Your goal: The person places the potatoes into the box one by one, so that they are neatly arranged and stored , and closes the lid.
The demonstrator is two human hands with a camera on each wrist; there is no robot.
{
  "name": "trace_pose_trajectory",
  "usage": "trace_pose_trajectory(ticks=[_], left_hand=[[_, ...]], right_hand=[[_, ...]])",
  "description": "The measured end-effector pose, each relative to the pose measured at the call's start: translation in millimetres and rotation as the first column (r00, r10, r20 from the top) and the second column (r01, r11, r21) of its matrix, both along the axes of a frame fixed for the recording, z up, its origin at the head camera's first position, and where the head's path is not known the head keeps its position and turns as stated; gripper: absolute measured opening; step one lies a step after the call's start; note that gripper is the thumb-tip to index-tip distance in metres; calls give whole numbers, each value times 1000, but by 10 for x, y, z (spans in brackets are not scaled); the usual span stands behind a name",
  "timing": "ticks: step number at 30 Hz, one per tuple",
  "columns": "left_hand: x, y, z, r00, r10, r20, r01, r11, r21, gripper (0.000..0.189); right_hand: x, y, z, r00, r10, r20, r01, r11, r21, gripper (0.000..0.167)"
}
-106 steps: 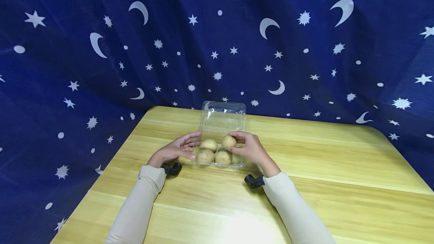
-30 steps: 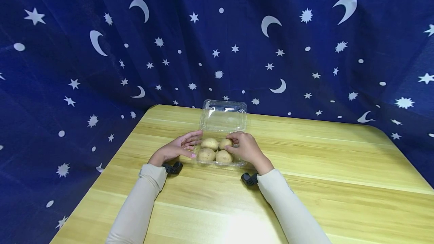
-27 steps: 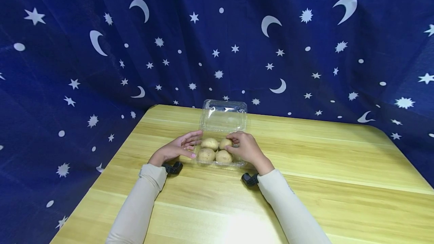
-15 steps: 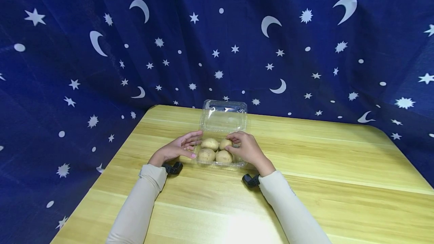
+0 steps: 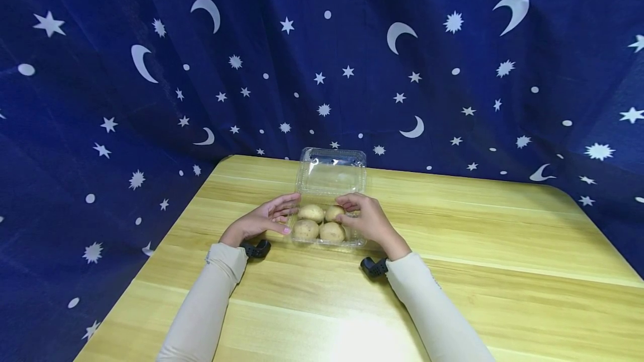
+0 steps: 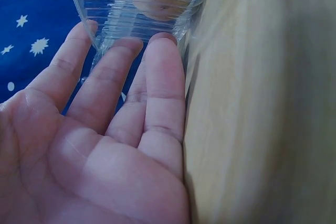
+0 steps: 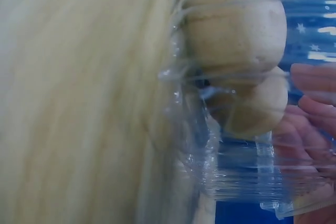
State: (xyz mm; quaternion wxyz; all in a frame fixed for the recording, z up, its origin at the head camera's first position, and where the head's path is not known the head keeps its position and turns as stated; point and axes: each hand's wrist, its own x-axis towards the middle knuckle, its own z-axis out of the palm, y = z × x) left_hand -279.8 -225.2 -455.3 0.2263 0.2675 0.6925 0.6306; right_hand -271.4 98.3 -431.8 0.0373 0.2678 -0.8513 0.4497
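A clear plastic clamshell box [image 5: 354,243] sits on the table with its lid [image 5: 332,176] raised at the back. Several potatoes lie inside in two rows: a rear left potato [image 5: 311,213], a front left one [image 5: 306,230], a front right one [image 5: 332,232] and a rear right one [image 5: 334,213]. My left hand [image 5: 264,219] is spread at the box's left side, its fingertips at the ribbed wall [image 6: 142,3]. Reaching over the right wall, my right hand [image 5: 369,219] has thumb and fingers loosely spread around the rear right potato. The right wrist view shows them at that potato's edge [image 7: 262,108].
The wooden table [image 5: 478,250] extends to both sides and in front of the box. A dark blue curtain [image 5: 352,43] with moons and stars hangs behind and to the left. Black wrist cameras [image 5: 373,267] sit beneath both wrists.
My right hand has lowered the rear right potato into the box from slightly above. Its fingers have since loosened and shifted a little to the right. The left hand stays in place.
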Motion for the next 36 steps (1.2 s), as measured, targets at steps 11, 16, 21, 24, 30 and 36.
trace_pose_trajectory(ticks=[11,16,21,24,30,36], left_hand=[[2,-11,3,1000,4,-11,-4,1000,-16,104],[-2,-14,-2,1000,5,-10,-6,1000,-17,104],[3,-11,3,1000,7,-13,-7,1000,-20,105],[10,-7,7,1000,8,-14,-8,1000,-21,105],[11,-1,7,1000,8,-15,-8,1000,-23,104],[13,8,19,1000,9,-13,-9,1000,-23,104]], right_hand=[[-18,28,36,990,26,142,-4,987,-159,36],[-33,69,39,982,74,172,-25,962,-273,37],[-32,100,57,974,93,208,-18,942,-335,39],[-32,114,68,972,91,217,-8,934,-356,40],[-46,149,77,980,46,194,25,937,-348,42],[-62,173,79,977,-37,210,112,928,-356,45]])
